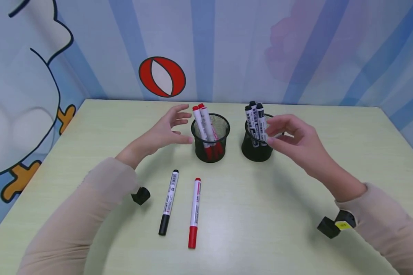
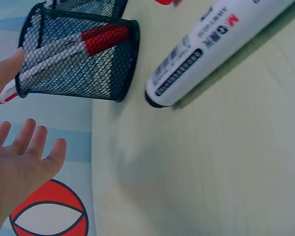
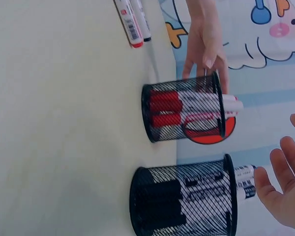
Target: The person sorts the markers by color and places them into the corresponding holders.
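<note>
My left hand [image 1: 165, 130] hovers at the left side of a black mesh pen cup [image 1: 199, 152], fingers spread, thumb tip close to the rim. Red markers [image 1: 208, 124] with white barrels lean inside that cup. To the right stands a second mesh cup [image 1: 256, 156], holding several black markers [image 1: 252, 121]. Beside its rim is my right hand [image 1: 297, 141], with relaxed, parted fingers and nothing between them in the right wrist view. On the table nearer me lie a black marker [image 1: 169, 202] and a red marker [image 1: 194, 212], roughly side by side.
The pale wooden table [image 1: 254, 229] ends at a blue striped backdrop [image 1: 234, 49] with a printed red-and-white ball [image 1: 162, 76]. Both cups stand towards the table's far edge, with a small gap between them. Small black devices [image 1: 141, 196] sit at the sleeve cuffs.
</note>
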Motion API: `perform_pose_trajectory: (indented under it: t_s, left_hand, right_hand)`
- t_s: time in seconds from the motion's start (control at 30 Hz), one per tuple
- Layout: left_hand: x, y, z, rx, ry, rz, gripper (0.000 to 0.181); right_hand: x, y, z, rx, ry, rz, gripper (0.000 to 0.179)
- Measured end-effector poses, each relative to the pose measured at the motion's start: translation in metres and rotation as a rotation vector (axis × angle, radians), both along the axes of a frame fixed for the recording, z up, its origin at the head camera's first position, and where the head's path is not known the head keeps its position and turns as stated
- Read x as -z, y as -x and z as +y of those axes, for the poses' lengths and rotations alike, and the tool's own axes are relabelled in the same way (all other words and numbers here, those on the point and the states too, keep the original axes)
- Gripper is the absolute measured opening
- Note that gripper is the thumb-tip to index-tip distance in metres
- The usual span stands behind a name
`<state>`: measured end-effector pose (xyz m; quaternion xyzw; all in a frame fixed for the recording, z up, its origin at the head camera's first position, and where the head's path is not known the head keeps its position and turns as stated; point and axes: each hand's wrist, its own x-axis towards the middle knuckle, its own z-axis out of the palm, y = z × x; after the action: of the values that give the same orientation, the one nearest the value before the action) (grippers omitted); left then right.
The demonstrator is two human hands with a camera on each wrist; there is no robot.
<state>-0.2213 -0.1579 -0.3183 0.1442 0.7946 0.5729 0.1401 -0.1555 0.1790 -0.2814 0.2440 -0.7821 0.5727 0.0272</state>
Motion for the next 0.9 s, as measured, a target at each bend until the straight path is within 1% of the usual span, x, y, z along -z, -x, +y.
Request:
perform_pose_trajectory:
  t_s: [0.1,0.2,0.3,0.43,0.5,0.73,0.9]
  left_hand:
    - [0.006,0.0,0.003,0.021,0.017,-0.028,0.088]
    - [0.01,-0.001,0.005,0.039,0.035,-0.053,0.088]
    - [0.01,-0.001,0.008,0.054,0.042,-0.063,0.088]
    - [0.01,0.0,0.012,0.074,0.03,-0.063,0.087]
    - [0.011,0.001,0.015,0.09,0.023,-0.062,0.087]
    - [0.014,0.002,0.022,0.092,0.031,-0.069,0.091]
    - [0.017,0.003,0.027,0.103,0.043,-0.086,0.095]
  right_hand:
    - [0.003,-0.004,-0.007,-0.026,-0.039,-0.029,0.033]
    - [0.006,-0.007,-0.013,-0.055,-0.064,-0.066,0.031]
    - [0.008,-0.008,-0.017,-0.075,-0.074,-0.103,0.029]
    - [0.013,-0.008,-0.022,-0.102,-0.087,-0.14,0.028]
    - [0.017,-0.008,-0.024,-0.127,-0.091,-0.15,0.028]
    - [0.033,-0.01,-0.035,-0.225,-0.135,-0.189,0.029]
    - [0.045,-0.012,-0.045,-0.293,-0.155,-0.263,0.031]
